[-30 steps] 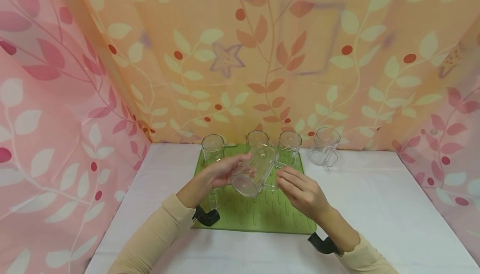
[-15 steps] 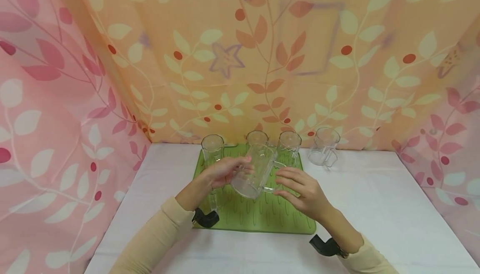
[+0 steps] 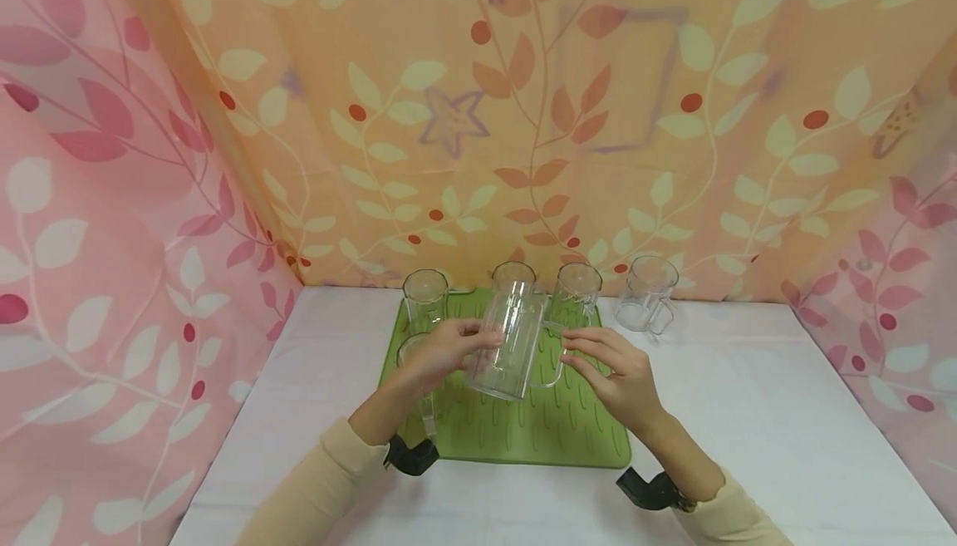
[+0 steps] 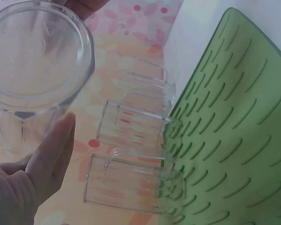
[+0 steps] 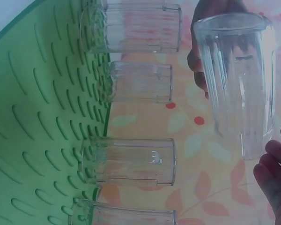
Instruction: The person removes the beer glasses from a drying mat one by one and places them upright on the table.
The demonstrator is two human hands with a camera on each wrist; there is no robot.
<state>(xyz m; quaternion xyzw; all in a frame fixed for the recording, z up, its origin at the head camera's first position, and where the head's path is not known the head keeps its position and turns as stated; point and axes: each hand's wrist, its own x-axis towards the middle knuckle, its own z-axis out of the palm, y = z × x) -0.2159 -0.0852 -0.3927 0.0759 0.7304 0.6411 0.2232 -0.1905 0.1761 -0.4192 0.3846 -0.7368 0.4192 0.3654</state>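
Observation:
My left hand (image 3: 449, 351) grips the body of a clear glass mug (image 3: 508, 355), fingers on one side and thumb on the other. The mug is held tilted above the green ridged mat (image 3: 523, 438). In the left wrist view its round end (image 4: 35, 58) faces the camera. My right hand (image 3: 616, 371) pinches the mug's handle (image 3: 553, 376) with thumb and fingertips. In the right wrist view the fluted side of the mug (image 5: 239, 79) shows between both hands. Another glass mug (image 3: 428, 405) on the mat is partly hidden behind my left hand and forearm.
Along the mat's back edge stand a left glass mug (image 3: 424, 292), a middle one (image 3: 514, 272) and a right one (image 3: 579, 284). A further mug (image 3: 646, 297) stands off the mat on the white tabletop (image 3: 733, 413). Patterned cloth (image 3: 478, 180) hangs behind.
The held mug has turned and now tilts less, with its side facing the head camera. My right fingers have opened a little and shifted along the handle. The standing mugs have not moved.

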